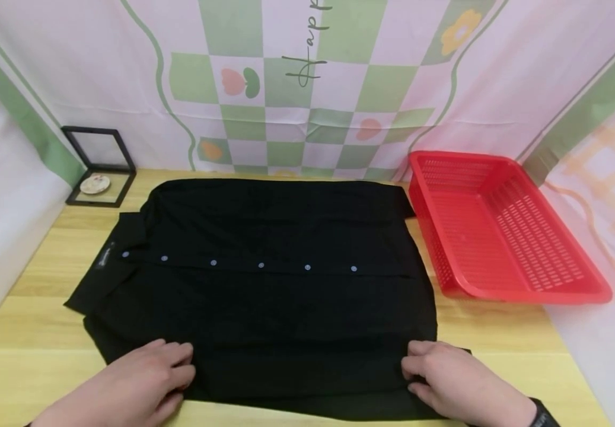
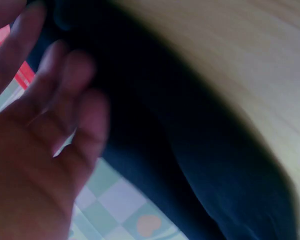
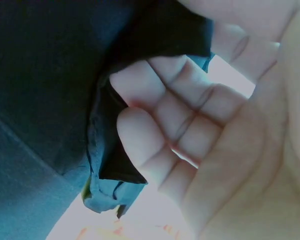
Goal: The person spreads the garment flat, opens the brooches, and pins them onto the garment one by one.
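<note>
A black button-up shirt [image 1: 286, 308] lies front up, its collar [image 1: 107, 258] to the left and its row of pale buttons running across. My left hand [image 1: 149, 376] is at the near edge by the shoulder, fingers curled on the cloth; in the left wrist view the thumb and index fingertips come together at the frame edge over the black fabric, blurred. At the near right corner my right hand [image 1: 448, 376] pinches the shirt. The right wrist view shows the gathered black cloth [image 3: 160, 37] running between the thumb side and the bent fingers [image 3: 140, 132].
A red plastic basket [image 1: 437, 237] stands at the back right, close to the far sleeve's end. At the back left is a black hinged frame [image 1: 124, 148] with a round pale disc [image 1: 95, 184]. Patterned curtains [image 1: 286, 83] enclose the wooden table [image 1: 29, 332].
</note>
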A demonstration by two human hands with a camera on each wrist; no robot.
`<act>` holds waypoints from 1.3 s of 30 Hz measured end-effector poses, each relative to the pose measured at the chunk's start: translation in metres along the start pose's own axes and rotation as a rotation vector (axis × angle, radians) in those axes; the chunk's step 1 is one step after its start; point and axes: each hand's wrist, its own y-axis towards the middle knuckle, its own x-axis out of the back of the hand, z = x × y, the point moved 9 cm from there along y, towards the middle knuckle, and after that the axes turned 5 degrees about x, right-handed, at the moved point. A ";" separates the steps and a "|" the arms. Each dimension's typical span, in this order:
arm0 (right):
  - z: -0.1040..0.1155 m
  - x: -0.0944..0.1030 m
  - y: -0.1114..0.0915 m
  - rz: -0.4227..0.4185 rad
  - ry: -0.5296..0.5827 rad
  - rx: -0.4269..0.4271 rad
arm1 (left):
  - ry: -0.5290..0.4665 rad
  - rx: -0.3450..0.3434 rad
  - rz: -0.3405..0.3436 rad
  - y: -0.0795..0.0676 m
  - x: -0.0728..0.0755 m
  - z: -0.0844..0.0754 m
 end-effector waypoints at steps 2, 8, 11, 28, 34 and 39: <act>-0.001 -0.001 0.000 0.007 0.001 -0.005 | 0.069 -0.013 -0.058 0.005 0.003 -0.004; -0.004 -0.001 -0.002 -0.001 -0.020 -0.016 | 0.221 -0.065 -0.280 0.017 0.021 -0.012; -0.002 0.010 -0.003 -0.096 -0.075 0.015 | 0.234 -0.094 -0.384 0.019 0.036 -0.012; 0.000 0.009 -0.013 -0.112 -0.117 0.052 | 0.213 -0.140 -0.236 0.008 0.009 -0.011; 0.000 0.024 -0.013 -0.282 -0.223 0.028 | 0.253 -0.094 -0.350 0.010 0.026 -0.006; 0.006 0.055 -0.026 -0.534 -0.279 0.058 | 0.205 -0.096 -0.493 0.007 0.046 -0.006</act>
